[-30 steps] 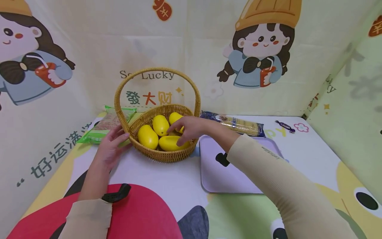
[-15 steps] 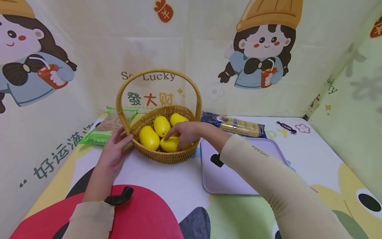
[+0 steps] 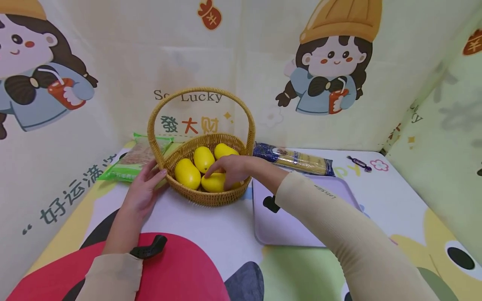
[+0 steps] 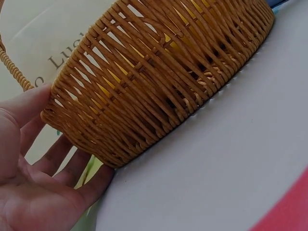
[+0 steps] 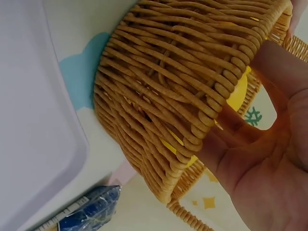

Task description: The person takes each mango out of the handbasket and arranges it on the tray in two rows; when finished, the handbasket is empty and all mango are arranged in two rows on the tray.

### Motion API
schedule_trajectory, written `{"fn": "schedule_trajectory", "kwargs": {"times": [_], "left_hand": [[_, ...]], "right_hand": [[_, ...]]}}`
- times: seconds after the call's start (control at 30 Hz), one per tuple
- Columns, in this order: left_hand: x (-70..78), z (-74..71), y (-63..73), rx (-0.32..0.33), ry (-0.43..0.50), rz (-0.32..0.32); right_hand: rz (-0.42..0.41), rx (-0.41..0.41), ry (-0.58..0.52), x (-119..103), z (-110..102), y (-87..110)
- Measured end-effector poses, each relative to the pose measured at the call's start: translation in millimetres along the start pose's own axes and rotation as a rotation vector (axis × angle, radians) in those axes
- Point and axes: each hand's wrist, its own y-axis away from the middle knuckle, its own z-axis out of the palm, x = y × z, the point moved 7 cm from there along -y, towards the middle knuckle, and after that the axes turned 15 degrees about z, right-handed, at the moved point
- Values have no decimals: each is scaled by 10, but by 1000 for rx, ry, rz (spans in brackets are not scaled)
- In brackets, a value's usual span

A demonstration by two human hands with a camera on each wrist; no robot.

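Observation:
A brown wicker basket [image 3: 203, 198] with a tall arched handle holds several yellow mangoes [image 3: 187, 174]. My left hand [image 3: 143, 191] rests against the basket's left end. In the left wrist view its thumb [image 4: 37, 102] touches the rim, while the other fingers spread along the outside, the lowest by the base. My right hand [image 3: 238, 166] reaches over the right rim and grips the front mango [image 3: 213, 182], its index finger and thumb around it. In the right wrist view the fingertips are hidden behind the basket's wall [image 5: 163, 72].
Right of the basket lies a pale purple tray [image 3: 290, 230], partly under the right sleeve. Behind it are a pack of spaghetti [image 3: 297, 159] and a purple wrapped candy [image 3: 359, 163]. A green-edged plastic bag [image 3: 137, 159] sits at the back left. A printed cloth wall [image 3: 260, 71] stands behind.
The right hand has lowered into the basket and closed around the front mango. The left hand has shifted slightly against the basket's end, its thumb now at the rim.

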Motion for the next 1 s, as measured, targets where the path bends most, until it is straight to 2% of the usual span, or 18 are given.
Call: {"fn": "schedule_trajectory", "kwargs": {"times": [0.2, 0.53, 0.77, 1.0], "left_hand": [[-23, -29, 36, 12, -6, -15], [-15, -14, 16, 13, 23, -6], [-14, -4, 15, 12, 53, -12], [-8, -13, 16, 15, 45, -17]], "right_hand": [[-26, 6, 28, -19, -24, 25], [-34, 52, 61, -27, -174, 205], [-67, 130, 80, -40, -291, 366], [-67, 207, 28, 18, -418, 542]]}}
